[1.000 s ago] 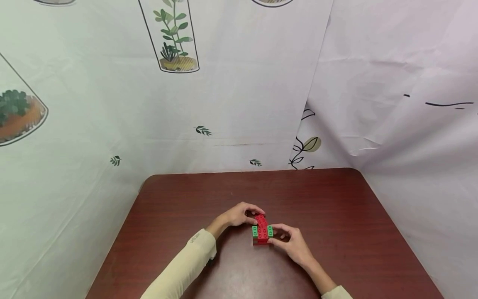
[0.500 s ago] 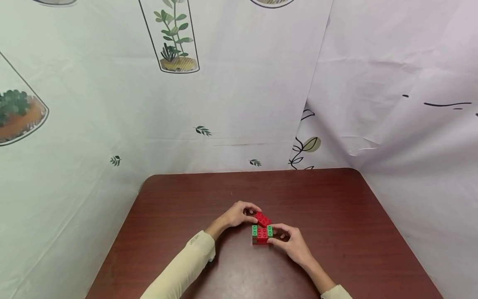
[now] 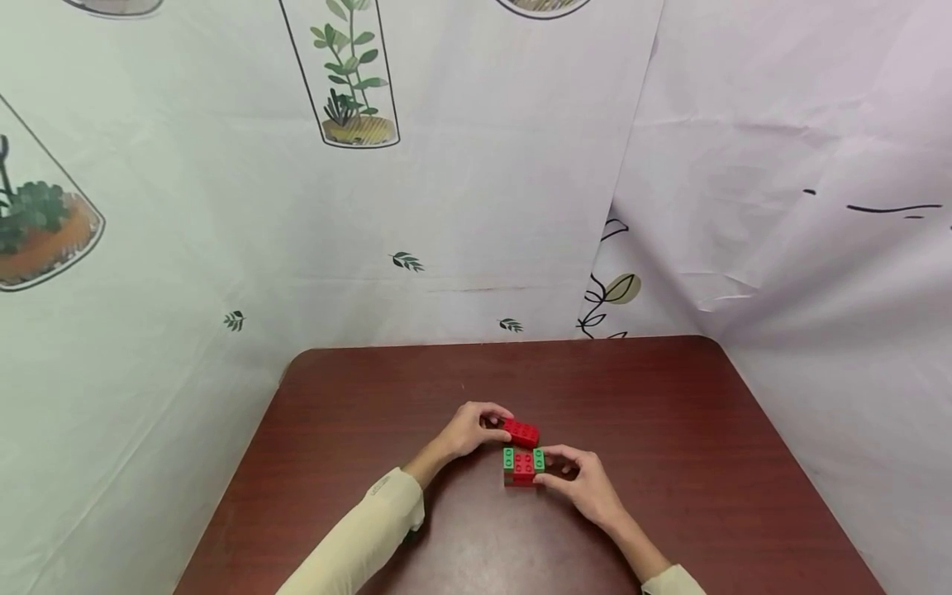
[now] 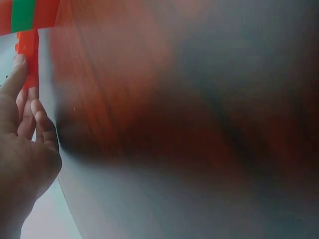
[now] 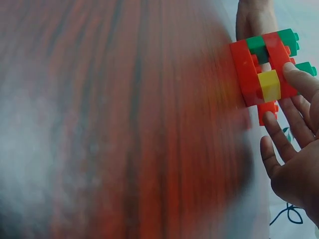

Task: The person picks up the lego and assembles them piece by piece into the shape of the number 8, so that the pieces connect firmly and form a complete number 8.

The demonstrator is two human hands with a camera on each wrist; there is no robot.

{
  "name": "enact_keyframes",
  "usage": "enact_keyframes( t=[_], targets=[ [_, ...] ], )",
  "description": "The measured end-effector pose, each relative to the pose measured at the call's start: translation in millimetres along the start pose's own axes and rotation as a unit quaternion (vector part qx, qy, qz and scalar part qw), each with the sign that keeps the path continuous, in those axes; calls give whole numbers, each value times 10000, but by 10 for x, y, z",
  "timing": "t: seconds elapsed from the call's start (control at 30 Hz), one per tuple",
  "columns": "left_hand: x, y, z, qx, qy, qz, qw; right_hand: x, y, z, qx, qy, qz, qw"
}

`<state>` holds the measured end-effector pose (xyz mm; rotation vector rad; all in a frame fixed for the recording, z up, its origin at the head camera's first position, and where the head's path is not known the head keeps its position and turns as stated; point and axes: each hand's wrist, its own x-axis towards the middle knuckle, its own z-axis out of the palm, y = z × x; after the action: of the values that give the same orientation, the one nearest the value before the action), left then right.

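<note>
Between thumb and fingers my left hand [image 3: 464,430] pinches a red toy building brick [image 3: 522,432] with studs on top. The brick lies crosswise just behind a small stack of toy building bricks [image 3: 524,468]. On the stack's top, red studs sit between two green bricks. My right hand [image 3: 587,486] grips the stack's right side with thumb and fingers. In the right wrist view, the stack [image 5: 245,69] has red layers with green bricks and a yellow brick [image 5: 269,86] between them. The left wrist view catches the red brick [image 4: 32,57] edge-on at the left hand's fingertips.
A dark reddish-brown wooden table [image 3: 357,397] with rounded far corners bears the bricks. White cloth [image 3: 476,207] printed with plants hangs behind it and along both sides.
The red brick in my left hand has turned from pointing lengthwise away to lying crosswise behind the stack. My left hand has shifted slightly left. The right hand and stack stay put.
</note>
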<state>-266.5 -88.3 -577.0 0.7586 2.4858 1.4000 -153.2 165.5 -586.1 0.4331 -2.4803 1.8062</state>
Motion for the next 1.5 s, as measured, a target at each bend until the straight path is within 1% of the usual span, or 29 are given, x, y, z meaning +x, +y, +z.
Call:
enact_keyframes(
  t=[0.2,0.4,0.47,0.6,0.77,0.93,1.27,1.4,1.5],
  targets=[
    [-67,16,-8,5,473,28,9989,9,-4,-15,-123,-60,28,9999],
    [-135,87,-44,-101,667,84,9977,12,2,-22,-249,-54,41,9997],
    [-155,130,-54,-90,697,108,9975,12,1,-26,-303,-48,76,9995],
    [-205,228,-69,-107,770,115,9969,12,-1,-31,-362,-50,2,9993],
    [-289,349,-86,-166,814,103,9965,11,-7,-31,-325,-2,-77,9994],
    [-385,431,-77,-257,783,81,9966,4,-7,-26,-339,46,-151,9993],
    [-529,521,3,-419,638,177,9969,-5,-7,-28,-319,33,-108,9994],
    [-579,524,45,-432,620,102,9971,-8,-3,-25,-325,33,-66,9994],
    [-606,518,77,-364,667,80,9971,-7,2,-25,-335,46,-74,9994]
  ],
)
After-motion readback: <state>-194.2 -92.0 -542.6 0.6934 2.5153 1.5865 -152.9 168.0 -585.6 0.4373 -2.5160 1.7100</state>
